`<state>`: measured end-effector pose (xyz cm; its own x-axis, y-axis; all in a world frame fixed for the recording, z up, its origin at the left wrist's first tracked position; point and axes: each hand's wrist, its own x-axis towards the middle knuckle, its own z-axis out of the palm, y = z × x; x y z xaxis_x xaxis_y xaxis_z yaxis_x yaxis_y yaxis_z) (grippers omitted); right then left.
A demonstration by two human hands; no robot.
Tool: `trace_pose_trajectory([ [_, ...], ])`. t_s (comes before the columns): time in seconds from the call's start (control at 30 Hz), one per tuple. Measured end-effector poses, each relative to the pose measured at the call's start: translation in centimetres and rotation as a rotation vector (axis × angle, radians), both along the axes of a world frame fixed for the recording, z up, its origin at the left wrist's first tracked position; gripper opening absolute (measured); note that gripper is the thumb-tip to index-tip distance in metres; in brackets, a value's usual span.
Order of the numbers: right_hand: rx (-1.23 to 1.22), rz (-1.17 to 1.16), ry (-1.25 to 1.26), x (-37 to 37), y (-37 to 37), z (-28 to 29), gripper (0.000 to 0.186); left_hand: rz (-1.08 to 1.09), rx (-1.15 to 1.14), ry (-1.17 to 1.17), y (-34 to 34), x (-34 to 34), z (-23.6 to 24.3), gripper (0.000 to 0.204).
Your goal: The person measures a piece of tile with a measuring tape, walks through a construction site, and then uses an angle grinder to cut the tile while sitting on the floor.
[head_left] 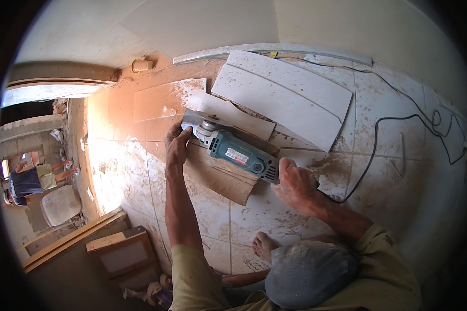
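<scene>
A teal angle grinder (238, 154) lies slantwise over the tile pieces, its grey head and disc guard toward the upper left. My right hand (296, 186) is wrapped round its rear end, where the black cord comes out. At the front, my left hand (177, 145) is closed by the guard and disc; the exact grip is partly hidden. Under the grinder is a dusty brown piece (220, 179) with ridges. A narrow whitish tile strip (236, 116) sits just beyond the head. Farther up, a large pale tile (285, 96) lies tilted across other pieces.
The black cord (373, 140) loops over the dusty tiled floor (192, 212) to the right. A long pale metal profile (316, 50) runs along the wall. My bare foot (264, 246) is close by. Boxes (124, 254) stand lower left; through the opening, another person (28, 181) is near a chair (61, 205).
</scene>
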<state>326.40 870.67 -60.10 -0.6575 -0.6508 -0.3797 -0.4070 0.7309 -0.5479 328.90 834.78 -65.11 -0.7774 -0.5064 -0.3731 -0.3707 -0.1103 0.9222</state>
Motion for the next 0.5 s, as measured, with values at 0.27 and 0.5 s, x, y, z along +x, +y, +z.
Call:
trace_pose_trajectory([
  [0.27, 0.005, -0.004, 0.014, 0.1, -0.8, -0.3, 0.047, 0.019, 0.07, 0.018, -0.8, 0.5, -0.6, 0.041],
  [0.5, -0.07, -0.079, 0.015, 0.6, -1.2, -0.8, 0.044, 0.025, 0.089, 0.059, -0.5, 0.3, -0.5, 0.041],
])
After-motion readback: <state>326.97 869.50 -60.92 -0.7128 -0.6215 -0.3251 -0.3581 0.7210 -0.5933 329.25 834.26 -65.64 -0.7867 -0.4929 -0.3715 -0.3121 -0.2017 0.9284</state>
